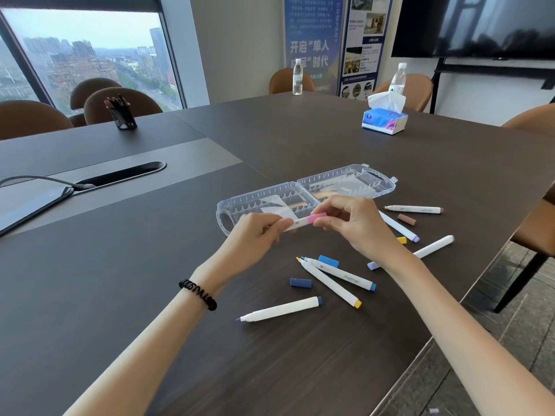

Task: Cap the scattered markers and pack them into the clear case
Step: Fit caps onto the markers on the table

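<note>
Marker (295, 224) light, rigid, likely slick; left hand (255, 235) pinched shut on barrel. Right hand (351, 225) closed on pink cap (318, 217). Best gripped mid-barrel.

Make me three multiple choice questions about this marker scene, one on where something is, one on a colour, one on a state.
1. Where is the tissue pack?
A. far right of the table
B. inside the case
C. on a chair

2. What colour is the cap between the hands?
A. green
B. pink
C. black

3. The clear case is:
A. latched shut
B. standing on end
C. lying open

A: it sits far along the table, right side.
B: the cap is pink.
C: both halves lie spread flat.
</note>
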The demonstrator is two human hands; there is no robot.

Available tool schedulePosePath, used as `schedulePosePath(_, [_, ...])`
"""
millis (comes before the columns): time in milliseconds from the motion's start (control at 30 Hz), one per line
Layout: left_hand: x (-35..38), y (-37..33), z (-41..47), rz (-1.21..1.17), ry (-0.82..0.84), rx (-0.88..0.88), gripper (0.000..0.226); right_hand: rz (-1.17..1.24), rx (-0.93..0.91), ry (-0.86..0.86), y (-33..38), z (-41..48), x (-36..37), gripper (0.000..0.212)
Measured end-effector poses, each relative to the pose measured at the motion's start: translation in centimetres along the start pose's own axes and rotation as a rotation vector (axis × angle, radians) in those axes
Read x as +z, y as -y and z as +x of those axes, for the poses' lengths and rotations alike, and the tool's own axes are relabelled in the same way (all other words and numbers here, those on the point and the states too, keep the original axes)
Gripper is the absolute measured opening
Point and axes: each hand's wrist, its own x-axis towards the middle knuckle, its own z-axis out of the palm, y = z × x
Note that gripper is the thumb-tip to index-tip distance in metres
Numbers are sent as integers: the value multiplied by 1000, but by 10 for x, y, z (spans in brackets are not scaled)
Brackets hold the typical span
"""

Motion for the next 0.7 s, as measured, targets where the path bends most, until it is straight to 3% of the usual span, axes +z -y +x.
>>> schedulePosePath(67, [2, 0, -2, 122, -52, 52, 33, 20, 13, 44, 2, -1, 0, 8])
schedulePosePath(333, [-2, 4, -1, 146, -59, 80, 34, -67, 7, 172, 6, 2, 8, 6])
schedulePosePath(567, [-5, 4, 2, 218, -57, 109, 29, 13, 0, 55, 5, 1, 6, 14])
schedulePosePath(700, [3, 17, 4, 335, -56, 153, 19, -212, 36, 19, -10, -1, 8, 30])
